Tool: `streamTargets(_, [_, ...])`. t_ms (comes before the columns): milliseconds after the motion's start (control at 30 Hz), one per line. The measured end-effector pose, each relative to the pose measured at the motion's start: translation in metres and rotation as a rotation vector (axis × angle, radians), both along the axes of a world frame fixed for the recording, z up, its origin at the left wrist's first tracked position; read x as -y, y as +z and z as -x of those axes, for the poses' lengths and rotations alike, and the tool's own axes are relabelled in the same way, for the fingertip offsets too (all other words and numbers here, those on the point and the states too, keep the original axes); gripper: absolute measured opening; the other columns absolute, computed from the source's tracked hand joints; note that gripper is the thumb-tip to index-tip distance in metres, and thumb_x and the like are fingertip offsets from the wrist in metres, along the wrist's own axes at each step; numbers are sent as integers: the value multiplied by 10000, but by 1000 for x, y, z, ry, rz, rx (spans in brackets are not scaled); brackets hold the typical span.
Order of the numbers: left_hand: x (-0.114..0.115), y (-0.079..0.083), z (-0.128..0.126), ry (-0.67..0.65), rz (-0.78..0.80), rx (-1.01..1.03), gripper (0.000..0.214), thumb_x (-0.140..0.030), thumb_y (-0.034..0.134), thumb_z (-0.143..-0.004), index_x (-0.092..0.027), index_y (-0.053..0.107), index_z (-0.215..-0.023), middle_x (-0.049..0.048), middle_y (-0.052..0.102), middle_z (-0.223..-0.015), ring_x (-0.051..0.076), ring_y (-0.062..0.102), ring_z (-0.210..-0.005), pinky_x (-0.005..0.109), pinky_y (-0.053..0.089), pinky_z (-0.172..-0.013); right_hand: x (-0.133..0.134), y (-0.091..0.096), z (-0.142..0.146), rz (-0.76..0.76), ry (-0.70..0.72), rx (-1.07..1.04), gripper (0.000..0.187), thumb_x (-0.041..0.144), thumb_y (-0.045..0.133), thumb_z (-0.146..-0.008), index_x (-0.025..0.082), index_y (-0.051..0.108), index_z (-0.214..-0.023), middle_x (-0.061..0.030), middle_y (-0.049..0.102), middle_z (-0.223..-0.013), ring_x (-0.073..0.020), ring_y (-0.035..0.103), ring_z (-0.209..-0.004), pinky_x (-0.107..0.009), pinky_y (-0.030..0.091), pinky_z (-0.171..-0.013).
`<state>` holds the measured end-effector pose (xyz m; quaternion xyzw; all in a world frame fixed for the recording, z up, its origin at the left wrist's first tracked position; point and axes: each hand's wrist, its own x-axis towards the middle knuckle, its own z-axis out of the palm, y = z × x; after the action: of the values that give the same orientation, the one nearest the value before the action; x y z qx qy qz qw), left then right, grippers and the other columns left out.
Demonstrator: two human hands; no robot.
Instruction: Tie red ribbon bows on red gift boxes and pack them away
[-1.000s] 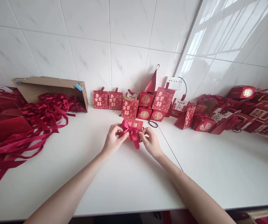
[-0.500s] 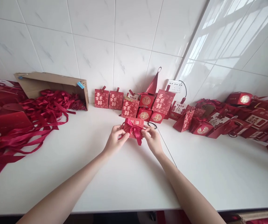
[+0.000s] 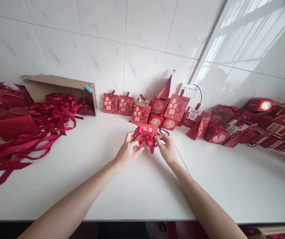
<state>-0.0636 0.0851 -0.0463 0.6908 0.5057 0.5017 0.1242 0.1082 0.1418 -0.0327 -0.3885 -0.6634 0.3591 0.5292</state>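
Observation:
In front of me is a small red gift box [image 3: 152, 128] with gold characters on it. A dark-red satin ribbon bow [image 3: 147, 135] lies across it, its tails hanging toward me. My left hand [image 3: 129, 149] grips the box's left side, fingers curled behind it and thumb lifted a little off the front. My right hand [image 3: 166, 147] pinches at the right edge, close to the bow's right loop. Whether those fingertips hold ribbon or only cardboard, I cannot tell. Just behind stand several red boxes with gold medallions [image 3: 155, 121] and printed flat-fronted boxes [image 3: 141, 113].
To the left, an open cardboard box [image 3: 58, 79] on its side spills loose red ribbons [image 3: 40, 139]. Red boxes [image 3: 13, 123] stand at far left. Many more finished boxes [image 3: 279, 129] are piled right. A power strip [image 3: 187, 90] rests against the tiled wall; a black cord loop [image 3: 164, 131] lies nearby.
My left thumb has come off the bow and moved down and away. Another person's hand at far left has left the view. The whole view has shifted slightly.

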Motion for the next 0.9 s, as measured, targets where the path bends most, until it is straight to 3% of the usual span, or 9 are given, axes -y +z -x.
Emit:
streamTargets(100, [-2, 0, 2, -26, 44, 43, 249, -239, 669, -703, -196, 463, -570, 88, 461, -1210, 280, 486, -1180, 428, 437, -972, 0, -1, 0, -9, -22, 10, 336, 508, 598, -762, 218, 481, -638, -73, 666, -786, -300, 571, -1122, -370, 557, -698])
streamTargets(233, [-2, 4, 4, -32, 81, 146, 341, -383, 730, -624, -197, 456, -544, 98, 489, -1186, 301, 491, -1164, 418, 427, -964, 0, -1, 0, 9, -35, 16, 318, 497, 587, -764, 216, 482, -659, -101, 688, -938, -292, 618, -1033, -379, 544, -686])
streamTargets(367, [-1, 12, 4, -25, 180, 367, 398, -580, 529, -753, -199, 469, -656, 62, 590, -925, 221, 601, -882, 359, 485, -798, -1, -1, -1, -12, -67, 35, 300, 479, 587, -752, 216, 480, -654, -107, 688, -995, -284, 612, -1043, -394, 531, -733])
streamTargets(433, [-2, 15, 4, 16, 192, 496, 371, -568, 509, -776, -200, 461, -757, 24, 593, -798, 190, 606, -783, 319, 484, -719, -1, -2, 0, -23, -57, 29, 310, 487, 594, -744, 214, 479, -653, -115, 687, -1010, -286, 601, -1063, -399, 529, -743])
streamTargets(500, [-4, 15, 5, 49, 163, 547, 335, -503, 586, -747, -199, 459, -812, 20, 600, -809, 190, 608, -833, 302, 474, -733, -1, -3, 1, -26, -29, 18, 311, 486, 593, -751, 209, 483, -661, -129, 676, -1063, -284, 609, -1046, -396, 533, -725])
streamTargets(700, [-9, 5, 5, 74, 63, 292, 177, -300, 657, -671, -184, 543, -742, 40, 501, -882, 181, 543, -850, 313, 464, -769, 0, -7, 2, -50, 32, 12, 283, 444, 584, -782, 199, 503, -667, -141, 641, -1168, -265, 628, -1007, -383, 538, -720])
streamTargets(900, [-2, 12, 1, 114, 123, 443, 361, -393, 677, -693, -206, 441, -893, 45, 521, -954, 196, 539, -946, 319, 447, -795, 4, -7, 3, -88, 41, 49, 251, 413, 570, -796, 204, 496, -677, -125, 630, -1192, -252, 636, -994, -387, 541, -722])
